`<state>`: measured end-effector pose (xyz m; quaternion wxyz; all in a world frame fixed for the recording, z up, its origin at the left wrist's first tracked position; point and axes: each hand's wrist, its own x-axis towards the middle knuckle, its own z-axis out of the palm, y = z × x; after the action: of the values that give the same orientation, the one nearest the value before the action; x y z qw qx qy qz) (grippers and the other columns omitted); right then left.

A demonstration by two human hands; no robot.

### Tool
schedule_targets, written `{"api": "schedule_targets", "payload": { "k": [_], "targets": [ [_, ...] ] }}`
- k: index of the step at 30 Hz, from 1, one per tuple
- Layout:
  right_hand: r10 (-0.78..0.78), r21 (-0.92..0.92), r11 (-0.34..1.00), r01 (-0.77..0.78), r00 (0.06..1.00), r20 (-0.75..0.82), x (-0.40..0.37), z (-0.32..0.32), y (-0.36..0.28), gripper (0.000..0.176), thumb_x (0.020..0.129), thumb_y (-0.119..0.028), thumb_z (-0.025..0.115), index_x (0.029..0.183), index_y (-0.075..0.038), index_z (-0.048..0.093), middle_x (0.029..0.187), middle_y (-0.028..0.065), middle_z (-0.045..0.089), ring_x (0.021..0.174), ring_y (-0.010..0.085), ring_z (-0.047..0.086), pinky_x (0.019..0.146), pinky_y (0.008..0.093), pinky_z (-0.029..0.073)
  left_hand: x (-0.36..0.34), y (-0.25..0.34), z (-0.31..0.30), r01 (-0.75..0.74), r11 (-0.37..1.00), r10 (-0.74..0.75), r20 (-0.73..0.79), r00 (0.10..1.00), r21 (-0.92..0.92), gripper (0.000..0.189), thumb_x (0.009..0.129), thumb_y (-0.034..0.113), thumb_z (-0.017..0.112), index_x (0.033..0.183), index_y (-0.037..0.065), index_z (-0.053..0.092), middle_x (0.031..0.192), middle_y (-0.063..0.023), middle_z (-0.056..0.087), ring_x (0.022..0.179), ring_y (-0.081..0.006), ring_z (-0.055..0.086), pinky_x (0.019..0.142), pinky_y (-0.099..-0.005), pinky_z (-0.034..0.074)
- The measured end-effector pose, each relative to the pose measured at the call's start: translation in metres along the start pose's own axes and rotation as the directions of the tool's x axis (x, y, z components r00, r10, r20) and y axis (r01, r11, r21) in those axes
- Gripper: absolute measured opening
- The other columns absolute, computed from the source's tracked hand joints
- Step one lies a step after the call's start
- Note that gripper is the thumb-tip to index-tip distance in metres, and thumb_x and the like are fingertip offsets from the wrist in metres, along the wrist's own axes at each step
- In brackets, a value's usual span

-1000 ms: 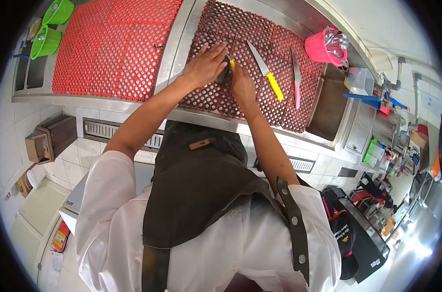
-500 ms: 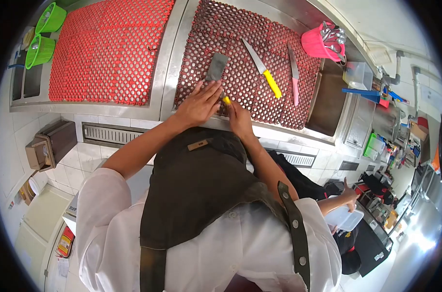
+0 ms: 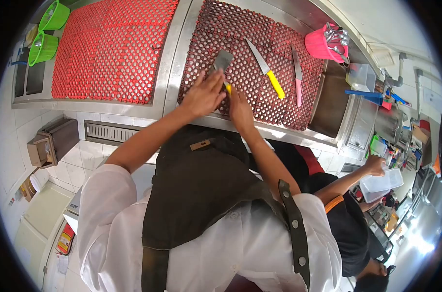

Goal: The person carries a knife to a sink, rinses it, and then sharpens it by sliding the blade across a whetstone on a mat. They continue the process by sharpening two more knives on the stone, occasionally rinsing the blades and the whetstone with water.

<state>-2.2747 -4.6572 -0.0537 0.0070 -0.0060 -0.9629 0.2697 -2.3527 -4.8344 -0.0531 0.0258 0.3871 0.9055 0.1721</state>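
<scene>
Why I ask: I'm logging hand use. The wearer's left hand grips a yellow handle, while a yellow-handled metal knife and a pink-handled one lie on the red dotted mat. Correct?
No: the head view shows the wearer's right hand gripping the yellow handle. The yellow-handled metal knife and pink-handled metal knife do lie on the red dotted mat.

Since a second ago, left hand (image 3: 203, 96) and right hand (image 3: 241, 111) have slid toward 6 o'clock, baring the 12 o'clock end of the block (image 3: 224, 59). The co-worker's (image 3: 345, 228) tub (image 3: 380, 184), at 4 o'clock half a second ago, is nearer 3.
</scene>
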Motion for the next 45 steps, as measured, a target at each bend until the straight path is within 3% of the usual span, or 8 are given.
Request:
{"api": "schedule_targets", "payload": {
  "k": [7, 13, 21, 27, 32, 35, 40, 45],
  "targets": [
    [0.301, 0.418, 0.830, -0.370, 0.927, 0.223, -0.020, -0.016, -0.006, 0.021, 0.100, -0.008, 0.051, 0.111, 0.002, 0.065, 0.078, 0.0256, 0.064, 0.075, 0.0435, 0.068, 0.065, 0.0496, 0.049, -0.020, 0.031, -0.008, -0.015, 0.991, 0.018, 0.026, 0.999, -0.134, 0.063, 0.104, 0.039, 0.049, 0.149, -0.005, 0.043, 0.161, -0.0216, 0.036, 0.147, -0.0316, 0.040, 0.121, -0.0563, 0.023],
    [-0.020, 0.217, 0.974, 0.063, 0.981, -0.194, 0.071, 0.017, 0.004, 0.028, 0.096, -0.004, 0.050, 0.121, 0.004, 0.060, 0.094, 0.0304, 0.065, 0.085, 0.0477, 0.065, 0.069, 0.0547, 0.051, 0.059, -0.022, 0.004, 0.020, 0.998, -0.015, -0.090, 0.996, 0.053, 0.060, 0.107, 0.038, 0.042, 0.149, -0.006, 0.043, 0.160, -0.0220, 0.037, 0.146, -0.0309, 0.041, 0.122, -0.0532, 0.025],
    [0.011, 0.217, 0.976, -0.001, 0.999, -0.048, -0.017, 0.011, 0.004, 0.036, 0.099, -0.005, 0.049, 0.134, 0.000, 0.058, 0.101, 0.0287, 0.067, 0.087, 0.0472, 0.066, 0.077, 0.0530, 0.054, -0.005, 0.011, -0.003, -0.031, 0.992, 0.037, 0.050, 0.998, -0.122, 0.063, 0.105, 0.039, 0.046, 0.149, -0.005, 0.042, 0.160, -0.0215, 0.038, 0.146, -0.0327, 0.041, 0.122, -0.0559, 0.024],
    [0.391, 0.487, 0.732, -0.477, 0.879, 0.274, -0.015, 0.000, -0.001, 0.022, 0.104, -0.012, 0.048, 0.105, 0.001, 0.066, 0.075, 0.0183, 0.065, 0.065, 0.0275, 0.064, 0.063, 0.0408, 0.048, -0.018, 0.029, -0.004, -0.002, 0.988, 0.010, 0.047, 0.999, -0.155, 0.064, 0.105, 0.039, 0.046, 0.150, -0.006, 0.041, 0.162, -0.0213, 0.035, 0.147, -0.0343, 0.039, 0.122, -0.0574, 0.022],
    [0.023, 0.258, 0.966, 0.013, 0.991, -0.135, 0.057, 0.018, 0.006, 0.032, 0.097, -0.007, 0.049, 0.126, 0.004, 0.059, 0.098, 0.0287, 0.066, 0.088, 0.0466, 0.064, 0.075, 0.0511, 0.053, 0.046, -0.003, -0.002, 0.022, 0.999, -0.023, -0.022, 1.000, -0.033, 0.060, 0.107, 0.038, 0.041, 0.149, -0.006, 0.042, 0.161, -0.0212, 0.035, 0.148, -0.0331, 0.037, 0.123, -0.0560, 0.022],
    [0.132, 0.155, 0.981, -0.120, 0.989, -0.072, 0.073, 0.003, -0.008, 0.040, 0.098, -0.009, 0.050, 0.136, 0.004, 0.050, 0.114, 0.0337, 0.058, 0.094, 0.0510, 0.061, 0.076, 0.0542, 0.052, 0.066, -0.014, -0.014, 0.042, 0.999, -0.043, -0.016, 0.999, -0.028, 0.059, 0.108, 0.037, 0.040, 0.148, -0.006, 0.044, 0.161, -0.0212, 0.036, 0.149, -0.0326, 0.036, 0.123, -0.0556, 0.022],
    [-0.009, 0.226, 0.974, 0.017, 0.999, -0.038, 0.002, 0.021, -0.010, 0.024, 0.103, -0.011, 0.048, 0.122, 0.002, 0.056, 0.077, 0.0176, 0.062, 0.070, 0.0378, 0.064, 0.061, 0.0485, 0.052, 0.012, -0.002, -0.014, 0.012, 0.995, -0.011, 0.017, 1.000, -0.103, 0.056, 0.108, 0.034, 0.043, 0.147, -0.006, 0.045, 0.160, -0.0210, 0.038, 0.149, -0.0332, 0.035, 0.123, -0.0544, 0.022],
    [0.246, 0.806, -0.083, -0.586, 0.772, 0.587, -0.038, -0.001, -0.014, 0.027, 0.110, -0.021, 0.041, 0.108, -0.001, 0.059, 0.062, 0.0008, 0.049, 0.047, 0.0100, 0.041, 0.045, 0.0261, 0.034, -0.048, 0.023, -0.042, -0.016, 0.901, -0.006, -0.051, 0.999, -0.433, 0.053, 0.106, 0.024, 0.050, 0.150, -0.004, 0.042, 0.160, -0.0200, 0.038, 0.149, -0.0343, 0.036, 0.123, -0.0496, 0.024]
  ]
}}
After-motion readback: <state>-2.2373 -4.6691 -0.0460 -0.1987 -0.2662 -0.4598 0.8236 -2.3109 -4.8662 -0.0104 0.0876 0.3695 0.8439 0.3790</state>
